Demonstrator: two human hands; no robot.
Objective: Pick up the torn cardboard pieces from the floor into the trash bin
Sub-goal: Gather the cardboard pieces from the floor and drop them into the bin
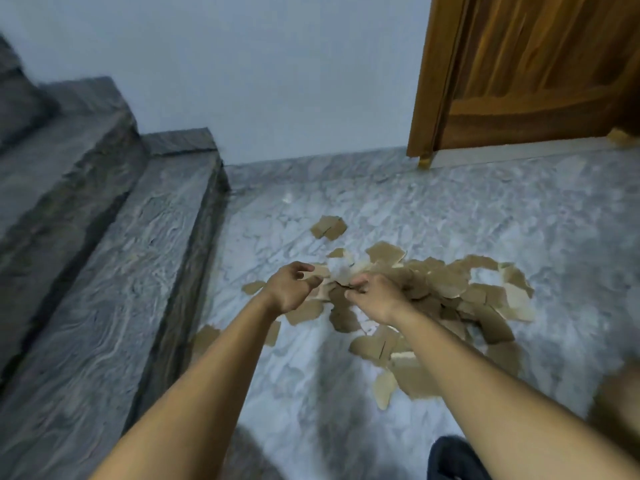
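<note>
Several torn brown cardboard pieces (pixel 446 282) lie scattered in a loose pile on the grey marble floor (pixel 554 209). One piece (pixel 328 227) sits apart, farther back. Both my arms reach forward over the pile's left side. My left hand (pixel 289 289) hovers just above the pieces with its fingers loosely curved and apart, holding nothing. My right hand (pixel 374 297) is lower, and its curled fingers close around cardboard pieces at the pile's near-left edge. No trash bin is in view.
Grey stone stair steps (pixel 114 258) rise along the left. A wooden door (pixel 526 71) stands in the pale wall at the back right. A dark shape (pixel 453 459) shows at the bottom edge and a blurred brown shape (pixel 616 410) at the right edge.
</note>
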